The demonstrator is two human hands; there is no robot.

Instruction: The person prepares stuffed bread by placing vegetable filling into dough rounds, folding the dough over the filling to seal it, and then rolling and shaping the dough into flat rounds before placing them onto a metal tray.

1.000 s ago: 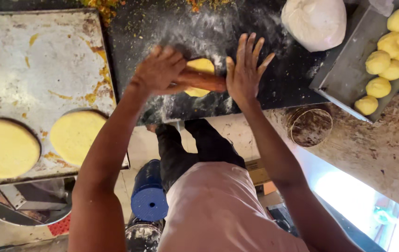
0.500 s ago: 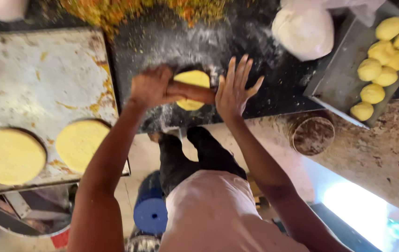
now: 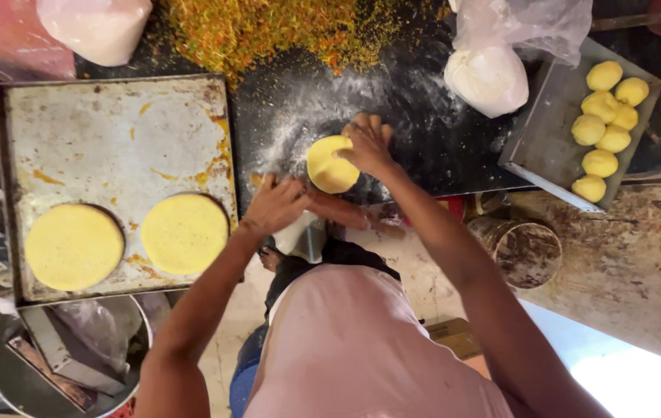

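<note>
Bench: a dark bench [image 3: 423, 166] dusted with white flour carried the work.
Dough disc: a yellow dough disc [image 3: 330, 166] lay on the flour, partly rolled.
Right hand: the right hand [image 3: 367, 142] lay spread flat on the disc's edge.
Left hand: the left hand [image 3: 278, 203] pressed open-palmed on a wooden rolling pin [image 3: 342, 210] at the bench's near edge.
Risk: the pin looked liable to roll off; thin flour could let the disc stick and tear.
Nearby: two rolled discs [image 3: 183, 234] on a metal tray [image 3: 106, 131].

Both hands [image 3: 322, 178] work yellow dough disc [image 3: 330, 164] — rolling pin [image 3: 338, 209] beneath.
</note>
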